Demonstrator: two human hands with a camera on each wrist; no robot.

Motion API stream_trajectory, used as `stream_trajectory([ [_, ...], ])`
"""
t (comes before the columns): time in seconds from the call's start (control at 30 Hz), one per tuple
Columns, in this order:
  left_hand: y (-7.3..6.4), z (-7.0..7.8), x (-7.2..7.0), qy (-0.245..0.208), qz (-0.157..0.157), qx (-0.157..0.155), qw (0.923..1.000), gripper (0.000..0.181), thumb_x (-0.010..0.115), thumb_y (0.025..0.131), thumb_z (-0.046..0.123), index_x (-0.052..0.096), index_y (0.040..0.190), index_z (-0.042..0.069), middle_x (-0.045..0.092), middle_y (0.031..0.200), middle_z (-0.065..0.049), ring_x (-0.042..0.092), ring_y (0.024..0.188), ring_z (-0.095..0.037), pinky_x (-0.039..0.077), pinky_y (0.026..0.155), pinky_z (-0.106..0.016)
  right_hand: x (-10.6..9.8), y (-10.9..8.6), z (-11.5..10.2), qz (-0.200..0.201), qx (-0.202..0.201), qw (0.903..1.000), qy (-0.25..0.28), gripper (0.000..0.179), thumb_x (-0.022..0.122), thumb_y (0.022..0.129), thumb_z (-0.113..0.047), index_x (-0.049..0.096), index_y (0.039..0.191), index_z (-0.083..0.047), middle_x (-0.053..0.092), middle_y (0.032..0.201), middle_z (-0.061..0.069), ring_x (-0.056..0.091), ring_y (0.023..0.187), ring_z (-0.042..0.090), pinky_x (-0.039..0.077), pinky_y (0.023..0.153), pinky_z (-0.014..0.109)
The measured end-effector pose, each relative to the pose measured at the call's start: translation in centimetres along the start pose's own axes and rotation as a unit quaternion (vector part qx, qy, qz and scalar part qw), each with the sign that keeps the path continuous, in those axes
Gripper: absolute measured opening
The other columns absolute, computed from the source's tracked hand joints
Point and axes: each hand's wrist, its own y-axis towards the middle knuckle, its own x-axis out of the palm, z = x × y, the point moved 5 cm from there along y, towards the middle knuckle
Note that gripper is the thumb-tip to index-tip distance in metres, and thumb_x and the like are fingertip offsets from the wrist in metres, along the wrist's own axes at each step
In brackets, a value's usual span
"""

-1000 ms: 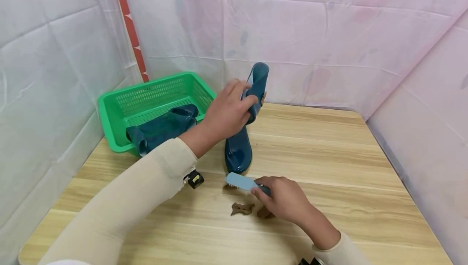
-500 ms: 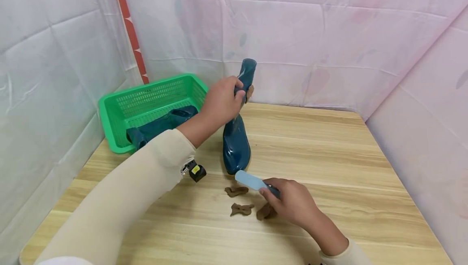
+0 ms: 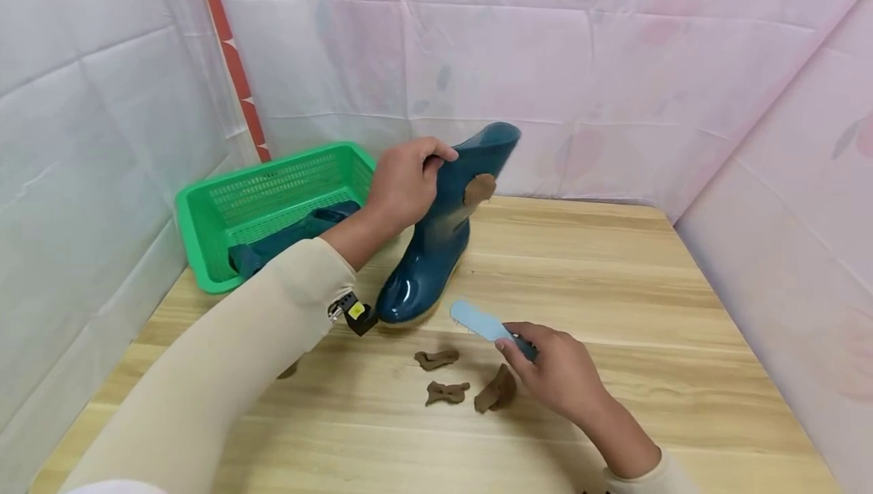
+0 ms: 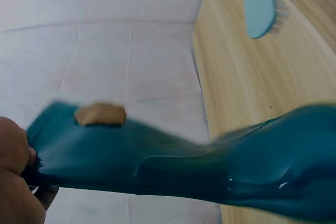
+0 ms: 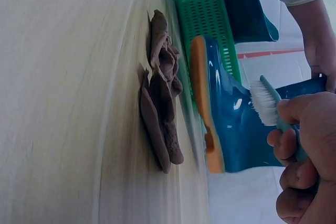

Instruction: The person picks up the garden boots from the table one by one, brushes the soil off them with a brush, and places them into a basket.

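A dark teal rubber boot (image 3: 436, 229) stands on the table, its toe toward the near left and its shaft leaning right. My left hand (image 3: 407, 179) pinches the upper edge of the shaft. A brown clay-like lump (image 3: 480, 189) sticks to the shaft's side, also seen as a brown patch (image 4: 101, 114) in the left wrist view. In my right hand (image 3: 562, 373) is a light blue brush (image 3: 480, 321), gripped by its handle. White bristles (image 5: 263, 103) show in the right wrist view, facing the boot; I cannot tell whether they touch it there, but the head view shows them apart.
A green plastic basket (image 3: 198, 240) at the back left holds another teal boot (image 3: 300, 232). Several brown clay-like pieces lie near the front, among them a flat one (image 3: 447, 392) and a larger one (image 3: 495, 389). Pale cloth walls (image 3: 505, 62) enclose the table (image 3: 614, 274).
My left hand has turned the boot so its side with the brown lump faces forward and its toe points left. The brush has moved slightly right and up, away from the clay pieces.
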Motion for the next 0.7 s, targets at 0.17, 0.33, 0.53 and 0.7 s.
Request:
stream_trajectory([
  [0.17,-0.4,1.1,-0.3,-0.01,-0.02,0.077,0.9968,0.021,0.053,0.106,0.001,0.071,0.11,0.009,0.071,0.112,-0.004,0.067,0.101,-0.017,0.052,0.087,-0.03,-0.8,0.0,-0.1,0.026,-0.008,0.9996,0.005,0.025,0.077,0.095,-0.026,0.077,0.113,-0.008,0.07,0.084,-0.01,0.05,0.061,0.002,0.045,0.056,0.026],
  [0.33,-1.3,0.9,0.1,-0.025,-0.075,0.089,0.9929,0.027,0.05,0.106,0.0,0.068,0.124,0.009,0.068,0.126,-0.004,0.064,0.109,-0.017,0.052,0.092,-0.031,-1.1,0.1,-0.3,0.032,-0.001,0.9995,0.007,0.026,0.077,0.094,-0.024,0.077,0.114,-0.008,0.067,0.079,-0.012,0.05,0.06,0.003,0.043,0.052,0.025],
  [0.53,-2.1,0.9,0.1,0.023,-0.092,0.143,0.9852,0.039,0.049,0.106,-0.001,0.064,0.14,0.01,0.066,0.129,-0.009,0.064,0.115,-0.023,0.053,0.093,-0.034,-1.8,0.5,-0.3,0.049,-0.009,0.9987,0.012,0.026,0.077,0.095,-0.022,0.077,0.115,-0.007,0.064,0.074,-0.014,0.049,0.058,0.002,0.041,0.05,0.024],
  [0.7,-2.3,1.3,0.3,0.111,-0.088,0.186,0.9722,0.04,0.054,0.105,0.004,0.06,0.145,0.009,0.067,0.123,-0.011,0.066,0.109,-0.024,0.055,0.09,-0.034,-3.3,1.3,-0.8,0.099,-0.025,0.9948,0.011,0.024,0.078,0.093,-0.016,0.077,0.114,-0.004,0.063,0.072,-0.011,0.046,0.055,0.002,0.039,0.049,0.025],
])
